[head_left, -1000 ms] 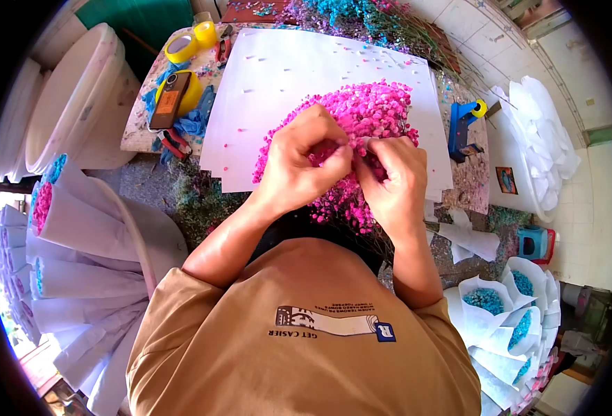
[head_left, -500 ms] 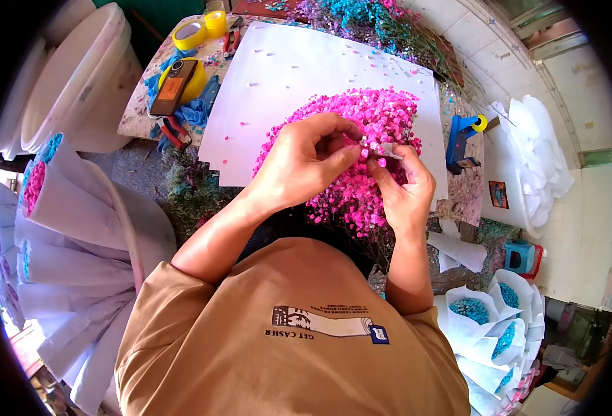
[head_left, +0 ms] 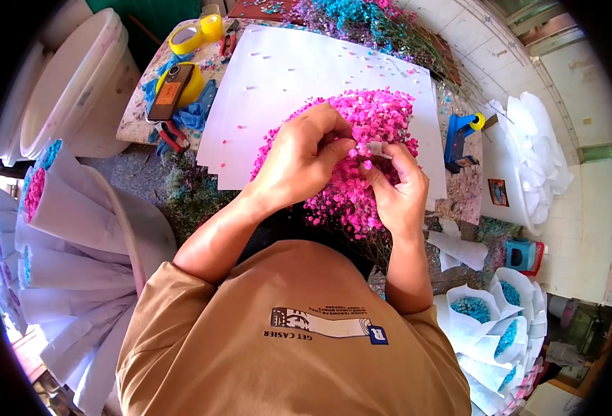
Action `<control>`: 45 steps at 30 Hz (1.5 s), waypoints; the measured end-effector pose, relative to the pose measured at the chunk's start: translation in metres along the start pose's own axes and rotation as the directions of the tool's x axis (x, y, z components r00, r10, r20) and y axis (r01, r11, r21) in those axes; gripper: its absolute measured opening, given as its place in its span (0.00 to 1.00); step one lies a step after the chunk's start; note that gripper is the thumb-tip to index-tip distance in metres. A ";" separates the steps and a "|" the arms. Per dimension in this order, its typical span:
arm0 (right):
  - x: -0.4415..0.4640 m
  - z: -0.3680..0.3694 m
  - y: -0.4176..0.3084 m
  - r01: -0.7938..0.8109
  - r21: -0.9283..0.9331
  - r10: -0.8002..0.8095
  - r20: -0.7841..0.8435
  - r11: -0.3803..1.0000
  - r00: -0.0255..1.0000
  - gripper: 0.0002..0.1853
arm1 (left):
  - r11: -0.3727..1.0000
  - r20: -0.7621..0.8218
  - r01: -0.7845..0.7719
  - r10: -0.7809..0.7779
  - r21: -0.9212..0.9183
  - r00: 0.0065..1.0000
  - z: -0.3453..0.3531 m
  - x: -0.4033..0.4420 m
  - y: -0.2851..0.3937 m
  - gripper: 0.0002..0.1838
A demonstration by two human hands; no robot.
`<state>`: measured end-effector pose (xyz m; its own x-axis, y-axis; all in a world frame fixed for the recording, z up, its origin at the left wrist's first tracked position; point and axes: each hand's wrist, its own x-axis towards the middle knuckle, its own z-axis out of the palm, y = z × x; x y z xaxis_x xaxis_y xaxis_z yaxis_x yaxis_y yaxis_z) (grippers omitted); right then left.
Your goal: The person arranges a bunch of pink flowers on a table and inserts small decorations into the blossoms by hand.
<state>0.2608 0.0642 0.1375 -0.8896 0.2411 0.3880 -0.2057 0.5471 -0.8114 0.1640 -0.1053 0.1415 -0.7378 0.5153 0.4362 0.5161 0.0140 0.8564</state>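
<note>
Hanging out over the pink bunch [head_left: 382,111]: left hand [head_left: 298,156] with fingers pinched together, right hand [head_left: 400,188] with fingers spread slightly.

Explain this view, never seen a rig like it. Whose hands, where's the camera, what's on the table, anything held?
No robot here: one person works bare-handed, and the camera sits on their head, looking forward and down.

The table carries white paper. Left of it are yellow tape, a phone and red-handled tools; right of it, a blue stand.

The left hand and right hand work close together at the pink flowers, which overlap the paper from this angle. The left grip brings thumb and fingers together; exactly what either hand pinches is too small to tell.
</note>
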 end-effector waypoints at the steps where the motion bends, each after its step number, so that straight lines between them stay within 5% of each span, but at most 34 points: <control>1: 0.000 0.002 0.001 -0.003 0.001 0.003 -0.003 1.000 1.000 0.13 | 0.971 0.011 0.149 -0.150 -0.185 0.989 -0.001 -0.004 0.000 0.06; 2: 0.002 0.004 0.004 0.083 -0.060 -0.085 -0.039 0.995 0.996 0.13 | 0.887 0.050 0.289 -0.291 -0.360 0.955 -0.002 -0.006 -0.002 0.07; 4: 0.002 0.004 0.007 0.158 -0.126 -0.169 -0.078 0.979 0.983 0.12 | 0.623 0.081 0.304 -0.360 -0.720 0.929 -0.009 -0.004 -0.001 0.11; 7: 0.002 0.005 0.008 0.106 -0.111 -0.112 -0.054 0.988 0.992 0.12 | 0.522 0.159 0.290 -0.280 -0.802 0.947 -0.024 -0.004 0.006 0.11; 9: 0.002 0.006 0.007 0.128 -0.150 -0.138 -0.059 0.980 0.989 0.13 | 0.796 0.178 0.357 -0.309 -0.490 0.934 -0.025 -0.006 0.017 0.09; 11: 0.001 0.007 0.008 0.128 -0.162 -0.138 -0.050 0.978 0.989 0.13 | 0.912 0.113 0.271 -0.248 -0.309 0.962 -0.014 -0.008 0.017 0.06; 12: 0.001 0.007 0.008 0.126 -0.182 -0.135 -0.042 0.975 0.990 0.13 | 0.960 0.116 0.241 -0.226 -0.140 0.967 -0.015 -0.007 0.019 0.07; 16: 0.001 0.005 0.005 0.116 -0.191 -0.124 -0.027 0.975 0.992 0.13 | 0.990 0.068 0.140 -0.140 0.008 0.988 -0.009 -0.007 0.007 0.08; 20: 0.003 0.003 0.009 0.089 -0.097 -0.092 -0.027 0.991 0.995 0.14 | 0.804 -0.014 0.243 -0.298 -0.542 0.955 -0.010 -0.010 0.005 0.03; 22: 0.002 0.002 0.008 0.050 -0.076 -0.054 -0.041 0.996 0.998 0.14 | 0.490 0.161 0.292 -0.292 -0.821 0.943 -0.022 -0.011 0.007 0.09; 25: -0.001 -0.007 0.001 -0.029 0.106 0.038 -0.083 0.994 0.996 0.14 | 0.454 0.273 0.381 -0.286 -0.806 0.919 -0.026 -0.019 0.019 0.11; 27: -0.010 -0.013 0.004 -0.033 0.168 0.058 -0.140 0.985 0.988 0.15 | 0.605 0.372 0.543 -0.396 -0.582 0.839 -0.023 -0.027 0.029 0.09; 28: -0.015 -0.016 0.005 -0.025 0.233 0.069 -0.185 0.972 0.980 0.15 | 0.764 0.276 0.425 -0.327 -0.485 0.904 -0.012 -0.033 0.029 0.08; 32: -0.040 -0.033 0.004 0.060 0.080 -0.037 -0.268 0.995 0.963 0.16 | 0.917 0.233 0.354 -0.308 -0.187 0.922 0.003 -0.035 0.045 0.10; 33: -0.047 -0.033 0.005 0.053 0.055 -0.037 -0.258 0.997 0.966 0.16 | 0.992 0.166 0.127 -0.126 0.006 0.978 0.008 -0.031 0.045 0.11; 34: -0.052 -0.033 0.004 0.047 0.031 -0.038 -0.246 0.998 0.969 0.16 | 0.972 0.138 -0.105 0.077 0.208 0.987 0.013 -0.029 0.046 0.13; 36: -0.058 -0.035 -0.004 0.092 -0.112 -0.112 -0.190 0.989 0.975 0.18 | 0.945 0.127 -0.111 0.074 0.308 0.989 0.019 -0.026 0.048 0.15; 38: -0.066 -0.033 0.004 0.089 -0.063 -0.098 -0.175 0.994 0.980 0.18 | 0.854 0.171 -0.129 0.048 0.503 0.984 0.024 -0.025 0.046 0.12; 45: -0.071 -0.027 0.018 0.109 -0.123 -0.132 -0.201 0.986 0.971 0.19 | 0.859 0.039 -0.196 0.202 0.472 0.979 0.026 -0.038 0.032 0.08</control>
<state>0.3316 0.0785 0.1070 -0.7543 0.3225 0.5718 -0.2496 0.6647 -0.7042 0.2197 -0.1026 0.1452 -0.6006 0.5408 0.5889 0.7938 0.3156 0.5198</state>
